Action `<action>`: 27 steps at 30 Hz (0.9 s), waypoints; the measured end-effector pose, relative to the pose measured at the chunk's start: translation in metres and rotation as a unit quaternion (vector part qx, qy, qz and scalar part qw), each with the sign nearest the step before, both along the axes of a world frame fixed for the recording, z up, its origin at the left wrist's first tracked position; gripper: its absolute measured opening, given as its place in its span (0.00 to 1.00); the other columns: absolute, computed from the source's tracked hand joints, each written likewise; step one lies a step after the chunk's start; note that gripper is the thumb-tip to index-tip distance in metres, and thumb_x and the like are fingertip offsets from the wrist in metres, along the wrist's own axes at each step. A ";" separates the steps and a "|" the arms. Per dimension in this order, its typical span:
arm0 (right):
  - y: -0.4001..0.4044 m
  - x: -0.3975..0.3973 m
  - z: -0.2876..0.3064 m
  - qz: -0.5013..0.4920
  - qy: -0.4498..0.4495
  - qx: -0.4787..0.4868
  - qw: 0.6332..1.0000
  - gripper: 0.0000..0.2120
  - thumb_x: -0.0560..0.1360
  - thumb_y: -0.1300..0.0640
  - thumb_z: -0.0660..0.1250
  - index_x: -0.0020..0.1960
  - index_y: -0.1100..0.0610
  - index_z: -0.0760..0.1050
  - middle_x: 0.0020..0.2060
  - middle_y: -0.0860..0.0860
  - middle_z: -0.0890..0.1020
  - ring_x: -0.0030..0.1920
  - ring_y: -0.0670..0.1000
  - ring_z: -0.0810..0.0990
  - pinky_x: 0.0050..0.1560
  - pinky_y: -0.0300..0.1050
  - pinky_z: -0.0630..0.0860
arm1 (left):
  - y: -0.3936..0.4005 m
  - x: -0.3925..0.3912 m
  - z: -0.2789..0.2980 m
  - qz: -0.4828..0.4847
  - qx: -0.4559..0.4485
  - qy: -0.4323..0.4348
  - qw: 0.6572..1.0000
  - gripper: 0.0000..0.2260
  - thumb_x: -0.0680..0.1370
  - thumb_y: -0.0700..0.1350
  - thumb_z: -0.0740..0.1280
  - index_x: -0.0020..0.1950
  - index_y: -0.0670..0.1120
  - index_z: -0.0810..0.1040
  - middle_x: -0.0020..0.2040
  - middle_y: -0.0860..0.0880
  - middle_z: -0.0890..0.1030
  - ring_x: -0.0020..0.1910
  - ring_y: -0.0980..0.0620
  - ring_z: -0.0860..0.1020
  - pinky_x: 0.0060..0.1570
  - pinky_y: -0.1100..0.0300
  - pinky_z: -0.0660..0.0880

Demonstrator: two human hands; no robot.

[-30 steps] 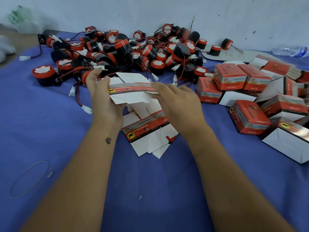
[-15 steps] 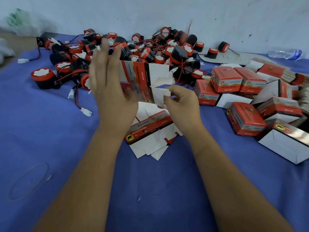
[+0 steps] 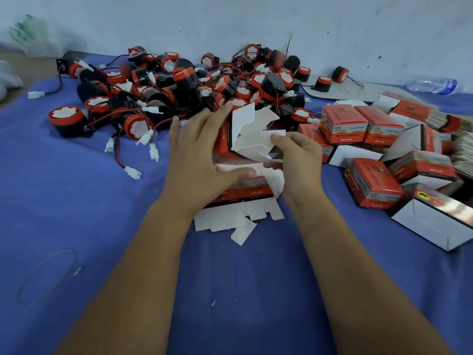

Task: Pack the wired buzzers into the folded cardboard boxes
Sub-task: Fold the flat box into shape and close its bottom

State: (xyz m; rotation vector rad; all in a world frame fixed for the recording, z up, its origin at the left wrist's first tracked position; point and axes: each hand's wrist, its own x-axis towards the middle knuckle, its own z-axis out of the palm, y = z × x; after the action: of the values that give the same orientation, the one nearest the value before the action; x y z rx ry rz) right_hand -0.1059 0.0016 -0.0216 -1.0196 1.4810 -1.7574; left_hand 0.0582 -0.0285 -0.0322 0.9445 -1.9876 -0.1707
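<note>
You are at the box-forming stage, not yet packing this one. Your left hand (image 3: 202, 155) steadies the half-erected carton (image 3: 245, 134) from its red side, fingers mostly straight against it and the thumb lying low across the front, so the grip there looks more like a press than a clench. Your right hand (image 3: 297, 160) pinches one of the white end flaps between thumb and fingertips, seemingly folding it in. The carton is held just above a small stack of flat blanks (image 3: 238, 208) on the blue surface (image 3: 76, 201), so more boxes remain to be erected. Behind it, the pile of wired buzzers (image 3: 179, 93) is large and tangled, red-and-black bodies with white connectors trailing, and a few more strays lie off to the right by the wall; judging by that heap, most of the job is still ahead. To your right sit the closed boxes (image 3: 358, 126), some red face up and some showing white undersides, which suggests a modest batch is done, though you cannot tell from here whether each holds a buzzer. A clear bottle (image 3: 432, 85) lies beyond them and a rubber band (image 3: 46, 276) lies near your left forearm.
</note>
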 end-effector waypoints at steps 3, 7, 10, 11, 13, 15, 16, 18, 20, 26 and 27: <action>-0.002 0.000 0.003 0.053 -0.078 -0.056 0.994 0.09 0.79 0.58 0.65 0.42 0.59 0.78 0.35 0.53 0.80 0.33 0.50 0.78 0.37 0.43 0.77 | 0.000 -0.002 0.002 -0.056 0.080 0.142 0.985 0.33 0.70 0.60 0.73 0.72 0.51 0.69 0.65 0.55 0.75 0.66 0.53 0.72 0.66 0.46 0.70; -0.005 0.010 0.005 0.165 -0.022 -0.077 0.983 0.25 0.75 0.47 0.62 0.70 0.53 0.69 0.64 0.51 0.78 0.63 0.47 0.77 0.60 0.44 0.76 | 0.002 -0.001 0.002 -0.082 0.157 0.252 0.952 0.26 0.73 0.53 0.73 0.69 0.50 0.69 0.62 0.58 0.77 0.63 0.62 0.74 0.61 0.64 0.74; 0.000 0.021 0.002 0.181 -0.008 -0.056 0.982 0.25 0.73 0.49 0.67 0.68 0.51 0.70 0.62 0.49 0.79 0.59 0.45 0.79 0.56 0.41 0.78 | 0.004 -0.001 0.001 -0.103 0.190 0.244 0.945 0.27 0.73 0.49 0.75 0.69 0.50 0.68 0.59 0.57 0.78 0.61 0.59 0.77 0.59 0.58 0.76; 0.001 0.022 0.001 0.169 -0.015 -0.043 0.985 0.22 0.73 0.49 0.68 0.66 0.50 0.72 0.60 0.49 0.81 0.58 0.45 0.80 0.56 0.45 0.79 | 0.004 -0.002 0.001 -0.110 0.195 0.242 0.944 0.29 0.72 0.48 0.76 0.70 0.51 0.67 0.58 0.58 0.78 0.60 0.59 0.77 0.58 0.60 0.77; 0.002 0.023 0.000 0.158 -0.022 -0.036 0.987 0.16 0.74 0.50 0.70 0.61 0.49 0.75 0.56 0.47 0.83 0.56 0.46 0.81 0.57 0.48 0.79 | 0.004 -0.003 0.000 -0.113 0.192 0.244 0.944 0.34 0.72 0.45 0.76 0.74 0.52 0.64 0.58 0.59 0.77 0.59 0.60 0.77 0.56 0.66 0.76; 0.003 0.023 0.001 0.155 -0.025 -0.041 0.987 0.12 0.76 0.54 0.69 0.59 0.49 0.76 0.55 0.47 0.83 0.55 0.45 0.82 0.57 0.48 0.79 | 0.004 -0.002 0.000 -0.120 0.178 0.250 0.944 0.36 0.72 0.43 0.76 0.75 0.52 0.62 0.63 0.57 0.75 0.61 0.62 0.75 0.56 0.68 0.74; 0.003 0.024 0.002 0.153 -0.025 -0.045 0.987 0.12 0.77 0.55 0.69 0.59 0.50 0.75 0.55 0.48 0.83 0.55 0.46 0.82 0.57 0.48 0.79 | 0.004 -0.002 0.001 -0.129 0.175 0.250 0.943 0.35 0.73 0.43 0.76 0.75 0.52 0.62 0.65 0.57 0.75 0.63 0.62 0.74 0.57 0.68 0.74; 0.004 0.027 0.002 0.145 -0.010 -0.044 0.988 0.14 0.76 0.57 0.70 0.61 0.55 0.73 0.57 0.52 0.82 0.56 0.50 0.81 0.57 0.50 0.80 | 0.004 -0.003 0.003 -0.153 0.181 0.248 0.939 0.30 0.74 0.44 0.72 0.73 0.51 0.64 0.66 0.54 0.75 0.65 0.59 0.73 0.60 0.63 0.75; 0.005 0.030 0.000 0.141 0.001 -0.028 0.990 0.16 0.76 0.57 0.71 0.61 0.56 0.71 0.57 0.55 0.81 0.57 0.53 0.81 0.58 0.56 0.79 | 0.006 -0.005 0.003 -0.182 0.215 0.286 0.916 0.21 0.78 0.45 0.67 0.70 0.49 0.67 0.65 0.51 0.76 0.63 0.56 0.76 0.58 0.60 0.76; 0.003 0.031 -0.001 0.172 -0.054 -0.018 0.983 0.06 0.79 0.57 0.65 0.55 0.51 0.72 0.53 0.52 0.80 0.56 0.55 0.80 0.61 0.63 0.75 | 0.002 -0.010 0.001 -0.148 0.246 0.340 0.895 0.10 0.81 0.46 0.64 0.62 0.51 0.73 0.54 0.51 0.81 0.51 0.56 0.81 0.47 0.63 0.77; 0.003 0.031 -0.001 0.173 -0.063 -0.017 0.983 0.05 0.80 0.58 0.64 0.54 0.49 0.74 0.52 0.51 0.80 0.56 0.55 0.80 0.61 0.64 0.75 | 0.002 -0.010 0.001 -0.144 0.247 0.341 0.896 0.09 0.81 0.44 0.64 0.60 0.53 0.73 0.51 0.53 0.82 0.48 0.57 0.81 0.44 0.65 0.76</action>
State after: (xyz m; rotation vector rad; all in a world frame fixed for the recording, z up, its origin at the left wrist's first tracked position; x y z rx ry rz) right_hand -0.0752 0.0045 -0.0228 -1.0889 1.1222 -1.5696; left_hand 0.0481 -0.0263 -0.0317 0.7373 -1.4171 -1.0671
